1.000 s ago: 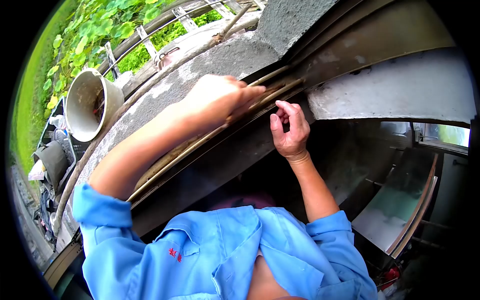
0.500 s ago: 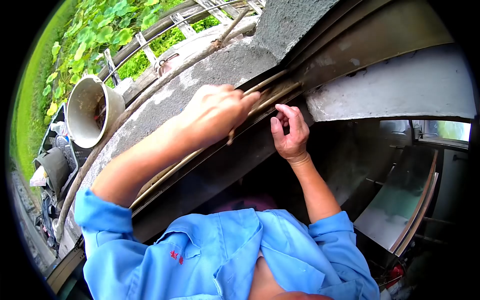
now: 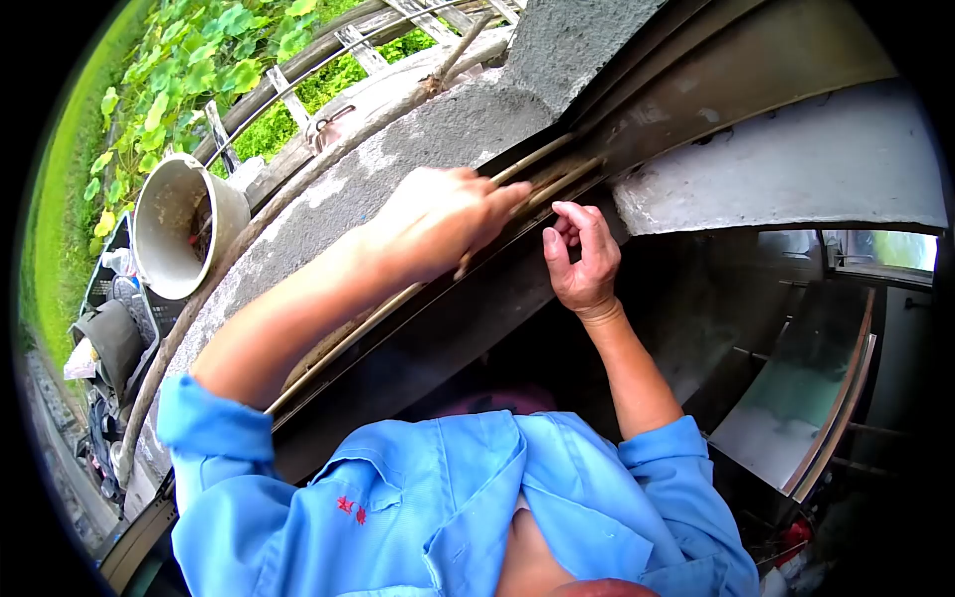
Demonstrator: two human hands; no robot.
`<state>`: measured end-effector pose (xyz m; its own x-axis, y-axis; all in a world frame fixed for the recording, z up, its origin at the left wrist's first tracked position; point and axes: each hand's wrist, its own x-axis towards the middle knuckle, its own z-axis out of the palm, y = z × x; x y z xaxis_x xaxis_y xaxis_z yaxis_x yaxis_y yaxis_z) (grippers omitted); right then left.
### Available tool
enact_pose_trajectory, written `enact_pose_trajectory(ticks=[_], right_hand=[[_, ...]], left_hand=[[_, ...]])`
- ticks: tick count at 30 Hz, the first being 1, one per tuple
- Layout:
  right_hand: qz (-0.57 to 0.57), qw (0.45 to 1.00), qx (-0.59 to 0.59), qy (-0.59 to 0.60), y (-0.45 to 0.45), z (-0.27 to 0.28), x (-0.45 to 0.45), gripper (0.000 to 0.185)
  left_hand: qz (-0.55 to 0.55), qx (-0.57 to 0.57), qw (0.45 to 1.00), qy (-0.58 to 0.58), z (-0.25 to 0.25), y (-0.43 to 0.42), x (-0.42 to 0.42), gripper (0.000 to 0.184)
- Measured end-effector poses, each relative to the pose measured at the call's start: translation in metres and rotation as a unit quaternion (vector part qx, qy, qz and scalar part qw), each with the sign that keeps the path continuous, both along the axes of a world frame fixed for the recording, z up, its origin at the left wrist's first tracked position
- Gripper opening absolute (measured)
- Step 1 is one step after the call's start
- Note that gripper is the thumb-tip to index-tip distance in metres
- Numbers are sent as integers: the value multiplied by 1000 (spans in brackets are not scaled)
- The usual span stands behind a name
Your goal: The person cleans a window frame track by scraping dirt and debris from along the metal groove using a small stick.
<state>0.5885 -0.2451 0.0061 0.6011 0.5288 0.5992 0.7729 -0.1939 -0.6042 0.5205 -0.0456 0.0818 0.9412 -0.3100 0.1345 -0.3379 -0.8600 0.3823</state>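
My left hand (image 3: 453, 217) is over a dark slot along the ledge, its fingers bent and pointing right, slightly blurred. A short brown end (image 3: 464, 267) sticks out beneath it; what it belongs to is hidden. Long thin rods (image 3: 565, 187) run diagonally in the slot, under and beyond this hand. Just right of the slot, my right hand (image 3: 585, 261) is raised with loosely curled fingers and the thumb apart, nothing visible between them. The grey concrete ledge (image 3: 318, 189) lies along the slot's outer side.
A whitish bucket (image 3: 189, 227) with debris inside stands at the left, above a dark crate (image 3: 149, 318) of mixed items. Wooden rails (image 3: 288, 95) and green plants are beyond the ledge. A whitish panel (image 3: 786, 164) and a slanted glassy sheet (image 3: 796, 398) are at the right.
Over the rods, my left hand has shifted back and forth slightly, now a little right of half a second ago. My right hand has kept nearly the same place and pose.
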Motion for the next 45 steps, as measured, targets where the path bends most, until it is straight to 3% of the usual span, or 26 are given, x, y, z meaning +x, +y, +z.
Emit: enact_pose_trajectory(ticks=[9,13,17,26,31,38,45], right_hand=[[0,1000,3,6,0,1,0,26],[2,1000,6,-1,0,-2,1,27],[7,1000,8,7,-1,1,1,28],[2,1000,2,-6,-1,1,1,27],[-4,1000,4,0,0,1,0,26],[-7,1000,14,-8,2,0,0,26],[-10,1000,11,-4,2,0,-1,25]], left_hand=[[-27,-45,998,-28,-1,15,-9,32],[-19,-8,999,-25,-7,-7,36,32],[-16,-9,1000,4,5,9,-2,31],[-29,-44,994,-94,-20,-3,38,33],[41,35,998,-9,1,0,22,35],[96,-98,991,13,-6,-10,39,28],[43,-97,994,22,-2,-6,28,28]])
